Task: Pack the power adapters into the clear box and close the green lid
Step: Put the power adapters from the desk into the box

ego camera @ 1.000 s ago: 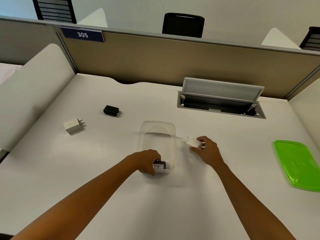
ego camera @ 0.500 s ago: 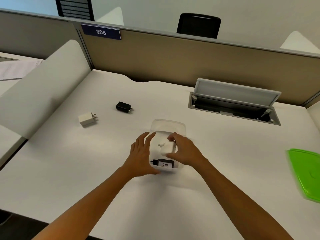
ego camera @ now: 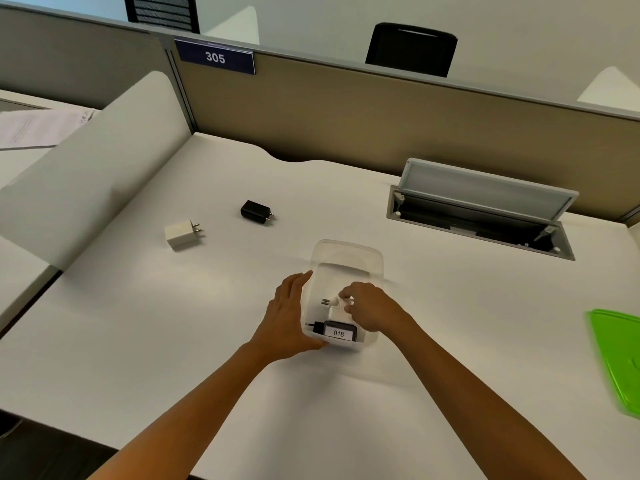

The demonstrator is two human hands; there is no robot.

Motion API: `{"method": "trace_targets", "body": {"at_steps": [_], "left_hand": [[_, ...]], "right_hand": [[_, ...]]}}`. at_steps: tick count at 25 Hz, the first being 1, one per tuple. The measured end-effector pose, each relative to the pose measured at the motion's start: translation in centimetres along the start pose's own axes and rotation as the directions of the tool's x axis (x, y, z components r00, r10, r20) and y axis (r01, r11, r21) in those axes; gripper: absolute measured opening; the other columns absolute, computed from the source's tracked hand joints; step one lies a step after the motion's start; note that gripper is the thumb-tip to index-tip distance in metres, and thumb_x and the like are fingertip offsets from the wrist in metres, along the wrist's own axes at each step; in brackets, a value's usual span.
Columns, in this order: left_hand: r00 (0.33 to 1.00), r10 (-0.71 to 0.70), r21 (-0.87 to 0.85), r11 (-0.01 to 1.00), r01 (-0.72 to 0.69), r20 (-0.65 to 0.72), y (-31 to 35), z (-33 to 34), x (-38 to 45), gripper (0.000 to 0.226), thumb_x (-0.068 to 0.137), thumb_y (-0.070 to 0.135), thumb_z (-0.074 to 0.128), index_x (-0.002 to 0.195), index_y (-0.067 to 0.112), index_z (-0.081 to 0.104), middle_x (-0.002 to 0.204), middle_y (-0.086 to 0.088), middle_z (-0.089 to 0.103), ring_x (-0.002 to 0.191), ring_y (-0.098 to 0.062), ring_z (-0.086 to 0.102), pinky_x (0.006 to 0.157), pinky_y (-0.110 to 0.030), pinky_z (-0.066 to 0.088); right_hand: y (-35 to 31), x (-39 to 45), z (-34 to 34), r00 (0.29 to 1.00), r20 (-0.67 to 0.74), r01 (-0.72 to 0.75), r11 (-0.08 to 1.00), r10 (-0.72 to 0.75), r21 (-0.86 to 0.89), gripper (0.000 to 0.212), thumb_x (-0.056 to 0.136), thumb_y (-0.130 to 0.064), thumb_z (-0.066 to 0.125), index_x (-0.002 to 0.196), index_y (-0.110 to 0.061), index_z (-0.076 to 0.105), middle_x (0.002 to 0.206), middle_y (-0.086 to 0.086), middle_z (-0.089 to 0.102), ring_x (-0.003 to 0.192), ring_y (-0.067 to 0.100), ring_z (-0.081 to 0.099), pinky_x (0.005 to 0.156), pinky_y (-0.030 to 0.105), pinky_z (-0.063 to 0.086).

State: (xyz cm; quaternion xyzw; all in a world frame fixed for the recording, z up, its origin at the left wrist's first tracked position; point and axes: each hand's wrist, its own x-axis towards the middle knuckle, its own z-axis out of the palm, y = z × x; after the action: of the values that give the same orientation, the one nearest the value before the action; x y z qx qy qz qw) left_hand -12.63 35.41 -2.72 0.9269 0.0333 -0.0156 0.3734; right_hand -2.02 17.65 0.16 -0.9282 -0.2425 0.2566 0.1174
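Right hand [ego camera: 372, 311]: reaches down into the clear box, fingers pinched on a white adapter.
White adapter in hand [ego camera: 337, 303]: inside the box near its middle, metal pins pointing left.
Left hand [ego camera: 289, 318]: flat and spread wide against the outer left wall of the box, holding nothing, thumb along the near corner.
Clear box [ego camera: 348, 258]: stands open on the desk straight ahead, long side running away from the person.
Black adapter with label [ego camera: 337, 332]: lies at the near end of the box; its white sticker reads 018.
Loose black adapter [ego camera: 256, 212]: on the desk, up and left of the box, well apart from it.
Loose white adapter [ego camera: 180, 233]: further left, pins facing right.
Green lid [ego camera: 620, 358]: flat on the desk at the far right, partly cut by the frame edge.
Desk [ego camera: 173, 341]: white surface.
Cable hatch [ego camera: 481, 209]: flap raised, behind and right of the box.
Partition sign [ego camera: 215, 57]: reads 305.
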Motion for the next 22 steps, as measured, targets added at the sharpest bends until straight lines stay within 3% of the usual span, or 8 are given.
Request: {"method": "trace_targets", "body": {"at_steps": [4,6,9,11,13,16,19,22], "left_hand": [[0.997,0.036,-0.071,0.997,-0.031,0.069,-0.9,-0.5,-0.1,0.129,0.048,0.078,0.078,0.150,0.039,0.010,0.155,0.015,0.018,0.142,-0.010,0.023,0.117,-0.037,0.027],[0.998,0.008,-0.131,0.991,0.000,0.060,-2.0,-0.9,-0.2,0.109,0.063,0.080,0.068,0.149,0.044,0.011,0.154,0.020,0.019,0.140,-0.003,0.022,0.115,-0.034,0.023],[0.989,-0.101,-0.139,0.987,0.085,-0.108,-4.6,-2.5,0.7,0.080,0.085,0.067,0.054,0.150,0.032,0.023,0.152,0.010,0.029,0.140,-0.010,0.029,0.116,-0.041,0.024],[0.940,-0.186,-0.020,0.982,0.188,-0.285,-7.4,-4.7,2.6,0.076,0.088,0.048,0.065,0.149,0.017,0.032,0.149,-0.005,0.036,0.139,-0.023,0.035,0.112,-0.047,0.031],[0.873,-0.320,0.104,0.919,0.381,-0.368,-10.4,-7.7,5.1,0.082,0.083,0.033,0.074,0.149,0.008,0.031,0.151,-0.016,0.034,0.141,-0.034,0.032,0.108,-0.052,0.035],[0.747,-0.519,0.095,0.792,0.603,-0.415,-13.8,-11.6,8.5,0.084,0.083,0.023,0.070,0.150,0.006,0.023,0.156,-0.019,0.024,0.147,-0.036,0.018,0.111,-0.059,0.031],[0.733,-0.526,0.165,0.752,0.638,-0.432,-16.9,-14.1,10.7,0.068,0.092,0.015,0.052,0.152,0.008,0.019,0.159,-0.016,0.019,0.151,-0.032,0.007,0.115,-0.060,0.023],[0.759,-0.519,0.282,0.717,0.637,-0.394,-19.1,-15.4,11.2,0.061,0.099,0.020,0.041,0.153,0.008,0.017,0.160,-0.017,0.019,0.151,-0.035,0.002,0.115,-0.060,0.017]], "right_hand": [[0.1,-0.4,0.0,1.000,-0.027,0.001,0.999,0.000,0.038,0.037,0.094,-0.030,0.058,0.129,-0.018,0.058,0.130,0.002,0.058,0.113,0.026,0.060,0.094,0.039,0.050],[0.5,-0.7,-0.4,0.986,-0.157,0.072,0.984,-0.046,0.163,0.037,0.094,-0.032,0.058,0.130,-0.023,0.057,0.129,-0.004,0.059,0.113,0.018,0.061,0.095,0.035,0.050],[1.6,-0.8,-1.6,0.882,-0.470,0.219,0.899,-0.017,0.380,0.024,0.094,-0.024,0.060,0.117,-0.021,0.064,0.115,-0.007,0.064,0.100,0.009,0.062,0.089,0.025,0.053],[2.8,-0.5,-2.1,0.810,-0.582,0.240,0.866,0.070,0.439,0.019,0.094,-0.019,0.059,0.112,-0.018,0.065,0.110,-0.006,0.066,0.099,0.008,0.062,0.088,0.024,0.054],[3.7,-0.1,-1.8,0.795,-0.595,0.199,0.877,0.117,0.438,0.018,0.095,-0.018,0.058,0.111,-0.018,0.065,0.110,-0.006,0.067,0.102,0.009,0.061,0.090,0.023,0.052],[4.3,0.3,-0.6,0.815,-0.571,0.154,0.916,0.095,0.371,0.018,0.096,-0.021,0.056,0.111,-0.021,0.066,0.113,-0.006,0.066,0.109,0.005,0.051,0.093,0.007,0.036],[4.5,0.6,0.2,0.804,-0.589,0.145,0.935,0.080,0.325,0.018,0.095,-0.021,0.057,0.110,-0.021,0.066,0.114,-0.006,0.064,0.110,-0.004,0.041,0.093,-0.004,0.026],[4.6,0.7,0.4,0.788,-0.612,0.150,0.942,0.070,0.301,0.017,0.094,-0.019,0.058,0.108,-0.020,0.068,0.112,-0.005,0.065,0.111,-0.001,0.042,0.095,-0.004,0.025]]}}
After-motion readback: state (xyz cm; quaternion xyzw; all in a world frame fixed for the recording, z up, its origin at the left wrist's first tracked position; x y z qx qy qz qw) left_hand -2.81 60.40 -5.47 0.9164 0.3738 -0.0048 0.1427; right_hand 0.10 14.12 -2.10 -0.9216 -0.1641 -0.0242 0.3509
